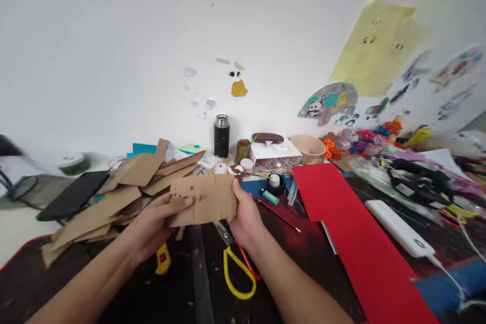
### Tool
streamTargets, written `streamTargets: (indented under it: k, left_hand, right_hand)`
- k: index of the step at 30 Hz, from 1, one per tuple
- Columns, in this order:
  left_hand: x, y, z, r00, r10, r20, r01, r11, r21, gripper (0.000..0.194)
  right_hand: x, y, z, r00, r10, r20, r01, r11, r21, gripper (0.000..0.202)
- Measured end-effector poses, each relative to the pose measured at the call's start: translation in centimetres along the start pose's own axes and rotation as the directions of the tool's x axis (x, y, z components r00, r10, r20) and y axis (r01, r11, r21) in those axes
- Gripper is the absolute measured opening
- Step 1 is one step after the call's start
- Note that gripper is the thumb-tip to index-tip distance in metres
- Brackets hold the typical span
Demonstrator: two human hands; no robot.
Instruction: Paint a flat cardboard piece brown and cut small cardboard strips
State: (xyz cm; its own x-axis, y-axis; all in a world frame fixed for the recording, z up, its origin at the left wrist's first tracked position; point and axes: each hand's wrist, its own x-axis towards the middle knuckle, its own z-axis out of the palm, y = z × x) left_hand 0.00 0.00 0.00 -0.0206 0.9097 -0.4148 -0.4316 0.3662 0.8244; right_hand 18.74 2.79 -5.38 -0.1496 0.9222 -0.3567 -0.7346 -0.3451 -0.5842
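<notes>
A small rectangular piece of brown cardboard (214, 197) with dark reddish spots is held up over the table. My left hand (157, 223) grips its left end, thumb on the face nearest me. At its right end my right hand (246, 212) is closed around the edge, the thumb along the side. Just below lie scissors (239, 273) with yellow handles, their blades partly behind the cardboard and my right hand. A yellow utility knife (163, 259) rests below my left hand, next to a long dark ruler-like strip (201, 278).
Cut cardboard pieces (98, 212) are heaped at left. A long red sheet (349, 233) and a white power bank (400, 228) lie at right. Along the wall stand a black bottle (221, 136), a white box (275, 151) and a beige bowl (308, 148). A red pencil (281, 216) lies right of my hands.
</notes>
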Motion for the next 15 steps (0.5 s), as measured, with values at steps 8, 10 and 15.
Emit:
streamTargets:
  k: [8, 10, 15]
  left_hand:
    - [1.1, 0.7, -1.6, 0.998, 0.015, 0.057, -0.012, 0.998, -0.054, 0.031]
    - [1.1, 0.5, -1.7, 0.997, 0.010, 0.074, -0.004, 0.997, -0.078, 0.029]
    - [1.2, 0.3, -2.1, 0.994, -0.031, 0.107, 0.045, 0.990, -0.133, 0.030]
  right_hand:
    - [0.4, 0.4, -0.9, 0.999, -0.010, 0.054, 0.011, 1.000, -0.028, 0.042]
    - [0.4, 0.6, -1.0, 0.997, -0.007, 0.078, 0.009, 1.000, -0.027, 0.044]
    - [0.2, 0.9, -1.1, 0.994, 0.011, 0.106, -0.007, 0.999, -0.038, 0.045]
